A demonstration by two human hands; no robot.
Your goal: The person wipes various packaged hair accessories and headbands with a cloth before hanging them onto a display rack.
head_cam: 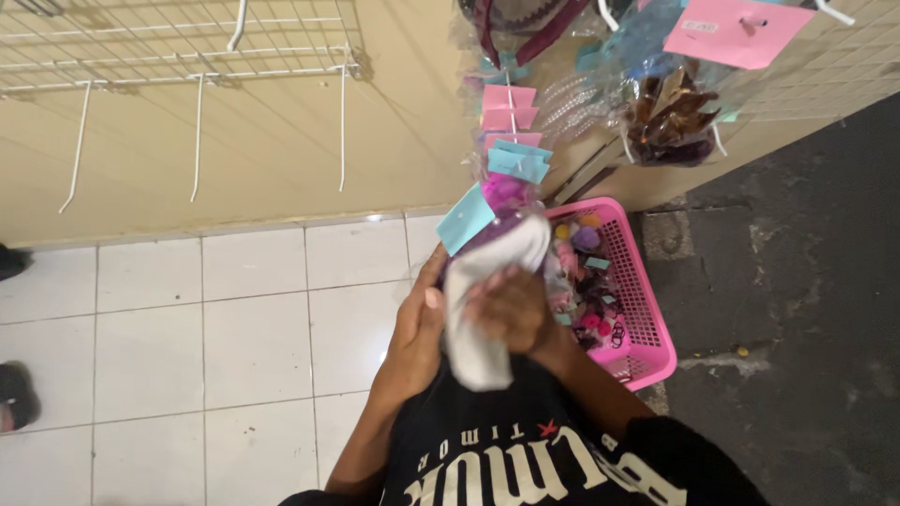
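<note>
My left hand [419, 323] grips a clear plastic packet [487, 225] of purple items with a light blue card header [466, 217], holding it from the left side. My right hand [511, 309] presses a white cloth [478, 300] against the packet; the cloth drapes down between both hands and hides most of the packet. Both hands are in front of my chest, over the white tiled floor [253, 328]. The motion blurs my right hand's fingers.
A pink plastic basket [647, 319] full of small colourful hair accessories stands on the floor to the right. Packets with pink and blue cards [511, 131] hang on a wall grid above. Empty white wire hooks [197, 131] hang at upper left. A shoe [17, 394] shows at far left.
</note>
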